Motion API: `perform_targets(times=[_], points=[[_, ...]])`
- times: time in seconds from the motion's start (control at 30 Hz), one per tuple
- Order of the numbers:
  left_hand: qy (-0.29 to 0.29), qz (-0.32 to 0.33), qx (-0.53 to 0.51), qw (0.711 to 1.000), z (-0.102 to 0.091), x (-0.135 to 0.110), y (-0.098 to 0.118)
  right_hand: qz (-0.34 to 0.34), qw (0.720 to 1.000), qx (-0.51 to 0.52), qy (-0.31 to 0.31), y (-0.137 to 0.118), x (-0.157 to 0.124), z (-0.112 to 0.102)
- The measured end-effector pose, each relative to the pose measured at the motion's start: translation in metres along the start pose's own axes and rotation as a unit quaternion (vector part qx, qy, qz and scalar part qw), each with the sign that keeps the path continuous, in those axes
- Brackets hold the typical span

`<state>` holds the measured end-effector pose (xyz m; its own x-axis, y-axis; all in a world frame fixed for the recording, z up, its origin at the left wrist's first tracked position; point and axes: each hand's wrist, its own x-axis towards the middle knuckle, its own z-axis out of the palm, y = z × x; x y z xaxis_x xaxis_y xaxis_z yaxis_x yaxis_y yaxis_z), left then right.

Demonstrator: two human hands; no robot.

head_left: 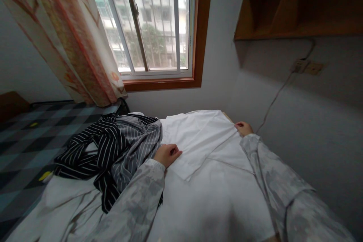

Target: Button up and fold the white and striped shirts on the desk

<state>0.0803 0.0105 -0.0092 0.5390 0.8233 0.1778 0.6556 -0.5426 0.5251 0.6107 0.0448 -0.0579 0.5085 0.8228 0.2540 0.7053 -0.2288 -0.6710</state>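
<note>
A folded white cloth (198, 132) lies spread in front of me, over a larger white sheet-like surface (210, 200); its exact kind does not show. My right hand (244, 128) pinches the cloth at its right corner, fingers pressed together. At the cloth's left side, my left hand (168, 155) is closed with curled fingers, pinching its edge as far as I can see. Beside the left hand lies a rumpled heap of striped cloth (110, 143), black with white stripes and partly grey. My left forearm passes in front of part of that heap.
To the left is a surface with a dark checked cover (17, 155). A patterned curtain (68, 38) hangs by a wood-framed window (197, 64). On the right wall are a wooden shelf (272, 32) and a socket (299, 65) with a cord hanging down.
</note>
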Motion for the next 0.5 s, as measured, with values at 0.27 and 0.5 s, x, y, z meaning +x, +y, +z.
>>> perform_targets(times=[0.27, 0.5], points=[[-0.006, -0.019, 0.002, 1.0, 0.0, -0.001, 0.006, 0.056, 0.998, 0.003, 0.035, 0.003, -0.025, -0.008], [0.164, -0.192, 0.074, 0.965, -0.028, 0.011, 0.003, 0.069, 0.997, -0.04, -0.003, 0.01, -0.061, -0.027]])
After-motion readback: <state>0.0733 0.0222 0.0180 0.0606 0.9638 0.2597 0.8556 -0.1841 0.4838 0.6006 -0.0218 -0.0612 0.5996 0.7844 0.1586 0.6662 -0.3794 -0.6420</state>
